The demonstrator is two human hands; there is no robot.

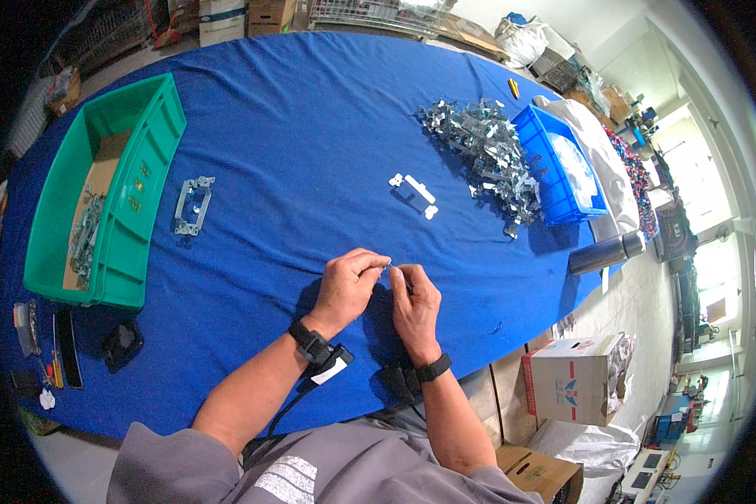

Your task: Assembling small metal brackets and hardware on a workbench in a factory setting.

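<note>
My left hand [346, 290] and my right hand [416, 304] meet over the near middle of the blue-covered table, fingertips almost touching. Thumb and forefinger of the left are pinched on a tiny shiny piece, too small to name. The right hand's fingers are curled closed beside it; what they hold, if anything, is hidden. Beyond the hands lies a flat white bracket-like part [414, 190] with lobed ends. A grey metal frame [194, 206] with a rectangular opening rests farther left, beside the green bin.
The green bin [161, 160] at left holds grey metal parts on cardboard. At right, a heap of dark and silver pieces [487, 155] adjoins a blue crate [554, 181]. A dark flask [606, 252] lies near the right edge. Tools and a black phone [67, 349] lie front left.
</note>
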